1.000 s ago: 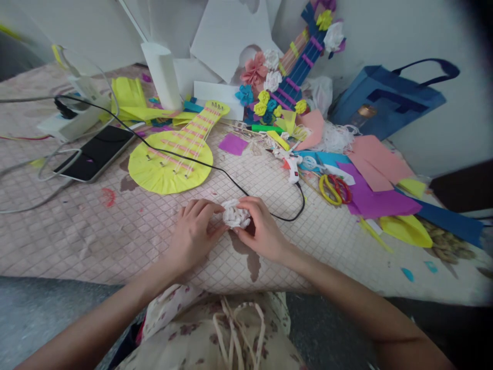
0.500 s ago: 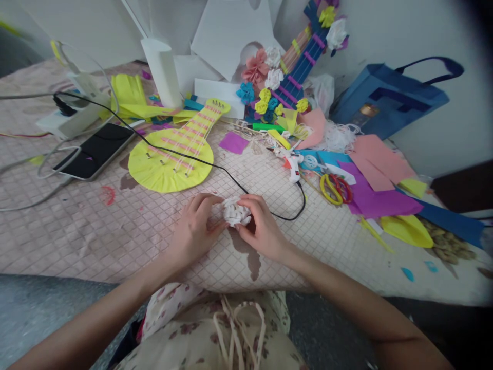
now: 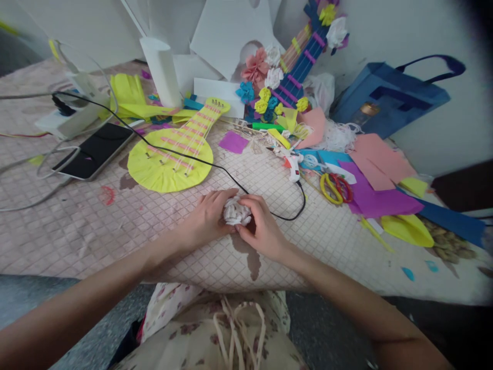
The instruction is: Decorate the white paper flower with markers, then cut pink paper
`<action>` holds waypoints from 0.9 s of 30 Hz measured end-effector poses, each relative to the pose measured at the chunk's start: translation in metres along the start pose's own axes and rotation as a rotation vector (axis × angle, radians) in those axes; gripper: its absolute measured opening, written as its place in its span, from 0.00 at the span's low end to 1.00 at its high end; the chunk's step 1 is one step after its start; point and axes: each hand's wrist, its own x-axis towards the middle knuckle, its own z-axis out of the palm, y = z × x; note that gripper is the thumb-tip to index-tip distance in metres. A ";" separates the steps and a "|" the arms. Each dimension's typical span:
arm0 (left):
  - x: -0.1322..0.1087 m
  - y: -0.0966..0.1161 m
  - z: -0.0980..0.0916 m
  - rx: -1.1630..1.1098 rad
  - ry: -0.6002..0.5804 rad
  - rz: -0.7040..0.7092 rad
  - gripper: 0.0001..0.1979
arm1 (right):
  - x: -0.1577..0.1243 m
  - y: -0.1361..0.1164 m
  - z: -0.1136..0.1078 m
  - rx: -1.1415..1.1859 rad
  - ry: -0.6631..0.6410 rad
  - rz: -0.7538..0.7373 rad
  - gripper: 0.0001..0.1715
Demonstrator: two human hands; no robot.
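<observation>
A white paper flower (image 3: 236, 211) with crumpled petals is held just above the table's near part. My left hand (image 3: 211, 216) closes on its left side, fingers bent over the far edge and the thumb below. On the other side my right hand (image 3: 262, 223) pinches the petals between thumb and fingers. The flower's underside is hidden. Beyond my hands lies a yellow paper-covered toy guitar (image 3: 173, 149) with pink strips and white strings, a black cord running across it.
A white glue gun (image 3: 293, 168) lies right of centre, near yellow- and red-handled scissors (image 3: 336, 188). Purple paper (image 3: 381, 198) and pink sheets spread rightward. A blue toy guitar (image 3: 295, 85) with paper flowers leans at the back. Left are a phone (image 3: 96, 150) and a power strip (image 3: 69, 121).
My left hand has shifted slightly right and up, wrapping closer round the flower. My right hand stays almost where it was, and the flower has hardly moved.
</observation>
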 end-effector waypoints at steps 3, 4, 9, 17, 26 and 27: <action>-0.001 0.001 0.000 -0.004 0.007 0.001 0.32 | 0.000 -0.002 -0.002 0.016 0.002 -0.010 0.30; -0.001 0.002 -0.001 -0.005 0.012 0.000 0.32 | 0.000 -0.003 -0.004 0.027 0.014 -0.013 0.30; -0.004 0.002 -0.006 -0.030 0.060 -0.011 0.33 | -0.001 -0.006 -0.020 0.081 0.189 0.023 0.25; 0.029 -0.009 -0.029 0.050 0.238 0.048 0.39 | 0.025 0.016 -0.040 0.181 0.399 0.092 0.17; 0.085 -0.015 -0.043 0.298 0.364 0.130 0.39 | 0.051 0.023 -0.024 0.319 0.577 0.140 0.10; 0.085 -0.018 -0.043 0.326 0.372 0.125 0.39 | 0.046 0.022 -0.022 0.278 0.560 0.108 0.11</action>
